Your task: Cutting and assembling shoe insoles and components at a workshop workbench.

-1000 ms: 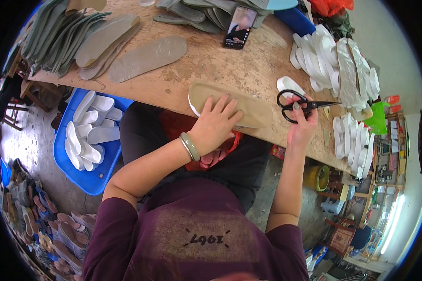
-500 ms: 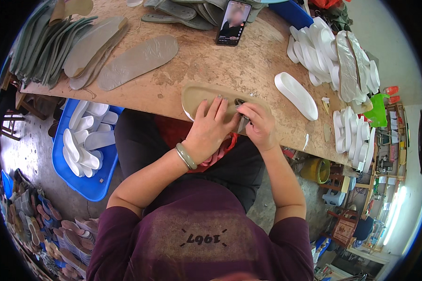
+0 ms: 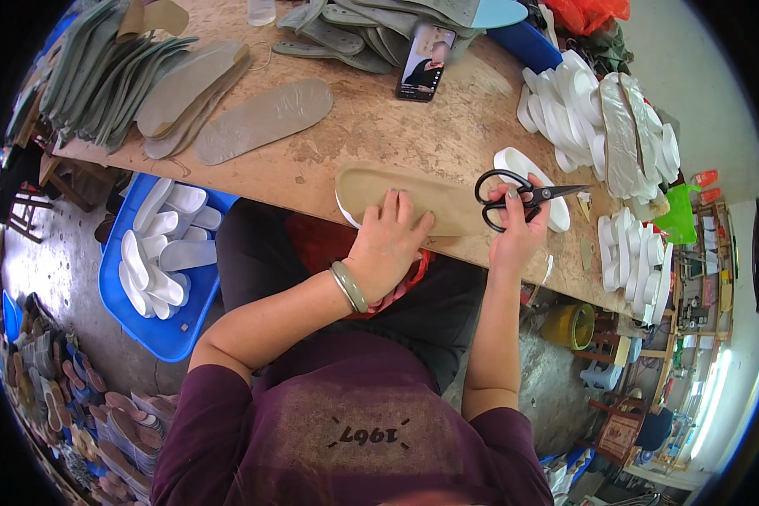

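Note:
My left hand (image 3: 386, 251) lies with fingers stretched out on a tan insole (image 3: 364, 184), at the table's near edge. A white rim shows along the insole's left side, and part of the surface is hidden under the fingers. In my right hand (image 3: 516, 243) is a pair of scissors (image 3: 546, 193) with black loop handles, raised right of the insole. Its dark blades point right and look closed together. Behind the scissors lies a white shoe sole (image 3: 558, 218), partly covered by them.
Piled white soles (image 3: 565, 101) and a green bag (image 3: 679, 221) are at the right. Grey insoles (image 3: 101, 80) stack at far left, a loose insole (image 3: 266, 122) nearer. A phone (image 3: 424, 63) leans at the back. A blue bin (image 3: 143, 329) of white soles stands below the table.
My right hand has moved right, off the insole, and the scissors now show fully with blades toward the right. My left hand stays on the insole. The whole view has shifted slightly.

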{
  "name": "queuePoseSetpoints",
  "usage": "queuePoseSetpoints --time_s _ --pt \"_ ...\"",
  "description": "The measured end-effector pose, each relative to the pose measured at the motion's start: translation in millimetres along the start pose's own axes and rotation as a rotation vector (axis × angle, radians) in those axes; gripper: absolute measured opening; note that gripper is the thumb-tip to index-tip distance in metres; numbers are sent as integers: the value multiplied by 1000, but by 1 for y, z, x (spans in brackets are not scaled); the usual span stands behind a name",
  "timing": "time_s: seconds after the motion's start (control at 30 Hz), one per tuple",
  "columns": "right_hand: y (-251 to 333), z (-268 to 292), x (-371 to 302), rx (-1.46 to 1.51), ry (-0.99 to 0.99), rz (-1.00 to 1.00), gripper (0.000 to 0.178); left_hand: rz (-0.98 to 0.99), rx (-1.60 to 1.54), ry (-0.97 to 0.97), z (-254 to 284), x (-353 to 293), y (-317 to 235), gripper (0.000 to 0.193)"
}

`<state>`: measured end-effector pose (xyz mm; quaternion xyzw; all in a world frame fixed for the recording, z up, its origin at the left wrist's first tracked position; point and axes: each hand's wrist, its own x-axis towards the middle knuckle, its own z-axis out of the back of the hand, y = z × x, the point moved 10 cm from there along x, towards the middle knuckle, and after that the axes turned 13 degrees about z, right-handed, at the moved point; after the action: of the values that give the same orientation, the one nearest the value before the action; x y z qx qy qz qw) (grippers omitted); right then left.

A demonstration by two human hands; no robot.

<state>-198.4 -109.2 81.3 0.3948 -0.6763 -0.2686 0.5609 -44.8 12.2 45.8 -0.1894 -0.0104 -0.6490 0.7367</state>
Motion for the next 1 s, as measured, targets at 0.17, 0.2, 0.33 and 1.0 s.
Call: queuePoseSetpoints --time_s 0.17,0.2,0.33,1.0 --pt "-2 7 -5 -142 134 -20 30 -76 -173 202 12 -3 -2 63" --pt "-3 13 -6 -112 121 -1 29 -69 -170 199 14 -2 7 63" --pt "-12 34 -6 61 22 -23 33 -263 -26 -7 32 -15 44 57" --pt "-29 -31 12 13 385 -136 26 -285 -302 -22 33 -10 -26 74"
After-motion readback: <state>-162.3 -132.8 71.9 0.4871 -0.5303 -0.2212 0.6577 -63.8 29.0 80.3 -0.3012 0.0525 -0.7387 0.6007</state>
